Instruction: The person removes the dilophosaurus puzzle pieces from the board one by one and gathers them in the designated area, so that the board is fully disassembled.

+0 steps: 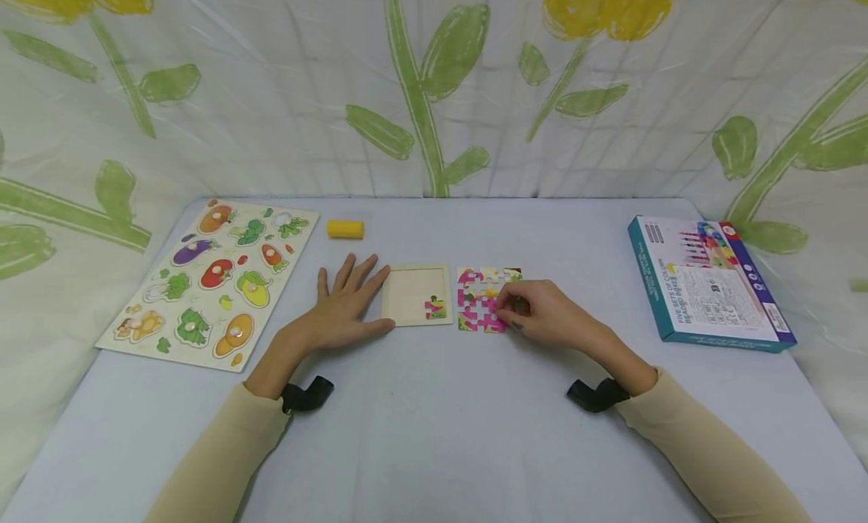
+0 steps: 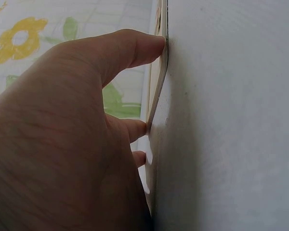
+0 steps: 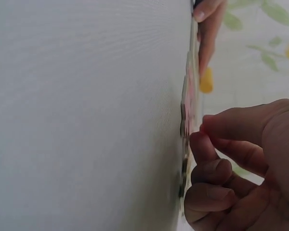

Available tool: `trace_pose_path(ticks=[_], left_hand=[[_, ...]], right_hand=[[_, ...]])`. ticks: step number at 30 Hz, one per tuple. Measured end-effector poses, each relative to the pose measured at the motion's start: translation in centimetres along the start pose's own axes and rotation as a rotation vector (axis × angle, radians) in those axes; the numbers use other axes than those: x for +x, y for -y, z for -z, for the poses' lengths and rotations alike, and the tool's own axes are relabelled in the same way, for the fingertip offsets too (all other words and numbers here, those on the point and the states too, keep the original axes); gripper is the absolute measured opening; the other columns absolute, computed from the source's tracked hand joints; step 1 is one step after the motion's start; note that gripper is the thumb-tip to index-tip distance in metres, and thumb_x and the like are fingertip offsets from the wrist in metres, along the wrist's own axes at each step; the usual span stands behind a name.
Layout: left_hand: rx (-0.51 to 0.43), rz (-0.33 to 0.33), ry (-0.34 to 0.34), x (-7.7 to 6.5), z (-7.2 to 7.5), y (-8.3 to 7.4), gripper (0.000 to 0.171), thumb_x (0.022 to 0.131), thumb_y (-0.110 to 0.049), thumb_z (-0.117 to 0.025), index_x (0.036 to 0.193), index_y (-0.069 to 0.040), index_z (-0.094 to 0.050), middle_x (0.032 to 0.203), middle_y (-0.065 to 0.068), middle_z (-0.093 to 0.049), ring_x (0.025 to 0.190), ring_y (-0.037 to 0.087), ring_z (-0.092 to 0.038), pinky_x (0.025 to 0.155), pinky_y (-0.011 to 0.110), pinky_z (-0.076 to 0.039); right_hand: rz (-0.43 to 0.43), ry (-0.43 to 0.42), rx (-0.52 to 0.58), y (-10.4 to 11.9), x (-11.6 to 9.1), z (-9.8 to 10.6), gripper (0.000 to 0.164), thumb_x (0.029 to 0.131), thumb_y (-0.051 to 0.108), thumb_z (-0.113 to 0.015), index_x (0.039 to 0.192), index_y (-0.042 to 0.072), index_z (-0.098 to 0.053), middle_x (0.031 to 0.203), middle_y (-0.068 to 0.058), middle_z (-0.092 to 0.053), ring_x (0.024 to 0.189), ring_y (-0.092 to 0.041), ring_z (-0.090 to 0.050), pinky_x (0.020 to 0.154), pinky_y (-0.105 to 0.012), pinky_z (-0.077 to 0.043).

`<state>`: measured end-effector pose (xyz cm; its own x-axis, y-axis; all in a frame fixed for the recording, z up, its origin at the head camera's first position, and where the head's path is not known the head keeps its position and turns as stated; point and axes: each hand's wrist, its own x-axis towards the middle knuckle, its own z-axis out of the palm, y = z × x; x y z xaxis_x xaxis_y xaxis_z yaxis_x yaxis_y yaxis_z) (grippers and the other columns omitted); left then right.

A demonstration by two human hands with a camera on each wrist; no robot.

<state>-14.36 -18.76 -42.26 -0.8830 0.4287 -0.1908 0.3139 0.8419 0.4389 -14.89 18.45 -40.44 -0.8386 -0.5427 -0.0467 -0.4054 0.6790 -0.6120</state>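
Note:
In the head view, a shallow square wooden puzzle tray point(image 1: 416, 267) lies mid-table with a few joined jigsaw pieces point(image 1: 435, 309) in its lower right corner. My left hand point(image 1: 346, 306) is spread flat at the tray's left side, its thumb and fingertips touching the frame. Right of the tray lies a block of pink, green and yellow jigsaw pieces point(image 1: 472, 297). At that block's right edge my right hand point(image 1: 542, 312) pinches a puzzle piece between thumb and forefinger, mostly hidden by the fingertips. The right wrist view shows the other fingers point(image 3: 209, 197) curled.
A vegetable knob-puzzle board point(image 1: 227, 284) lies at the left, with a yellow cylinder point(image 1: 345, 229) beyond the left hand. A teal and white boxed set point(image 1: 712, 283) lies at the right. A flowered curtain point(image 1: 305, 93) stands behind the table's back edge.

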Motion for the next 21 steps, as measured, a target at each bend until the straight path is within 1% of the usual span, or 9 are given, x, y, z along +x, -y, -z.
trace_pose_path(ticks=[6, 10, 14, 21], left_hand=[[0.001, -0.008, -0.011, 0.0, 0.0, 0.1, 0.096, 0.097, -0.058, -0.063, 0.171, -0.016, -0.019, 0.181, 0.011, -0.002, 0.166, 0.044, 0.014, 0.121, 0.078, 0.018], [-0.003, -0.01, -0.015, 0.0, 0.1, 0.1, 0.095, 0.098, -0.058, -0.063, 0.171, -0.016, -0.019, 0.181, 0.011, -0.003, 0.166, 0.044, 0.013, 0.121, 0.079, 0.017], [-0.005, -0.011, -0.016, -0.1, 0.1, 0.0, 0.095, 0.098, -0.057, -0.063, 0.171, -0.016, -0.019, 0.181, 0.011, -0.003, 0.166, 0.044, 0.013, 0.121, 0.079, 0.017], [0.008, -0.009, -0.014, -0.1, 0.1, -0.1, 0.095, 0.098, -0.054, -0.065, 0.171, -0.014, -0.02, 0.181, 0.012, -0.003, 0.166, 0.045, 0.013, 0.121, 0.079, 0.016]], right_hand=[[0.051, 0.001, 0.007, 0.8, 1.1, -0.3, 0.005, 0.098, 0.017, -0.076, 0.102, 0.015, -0.076, 0.081, 0.007, -0.068, 0.066, -0.011, -0.054, 0.062, -0.024, -0.047], [0.096, 0.008, 0.037, 1.5, 2.1, -0.9, 0.005, 0.098, 0.017, -0.076, 0.102, 0.014, -0.076, 0.084, 0.006, -0.07, 0.068, -0.011, -0.055, 0.063, -0.024, -0.048], [0.119, 0.027, 0.062, 2.2, 3.0, -1.6, 0.006, 0.097, 0.015, -0.077, 0.102, 0.013, -0.076, 0.086, 0.005, -0.071, 0.07, -0.011, -0.056, 0.064, -0.023, -0.048], [0.16, 0.042, 0.021, 3.5, 4.5, -2.7, 0.022, 0.095, 0.019, -0.081, 0.114, 0.01, -0.075, 0.083, 0.006, -0.067, 0.074, -0.008, -0.057, 0.072, -0.023, -0.05]])
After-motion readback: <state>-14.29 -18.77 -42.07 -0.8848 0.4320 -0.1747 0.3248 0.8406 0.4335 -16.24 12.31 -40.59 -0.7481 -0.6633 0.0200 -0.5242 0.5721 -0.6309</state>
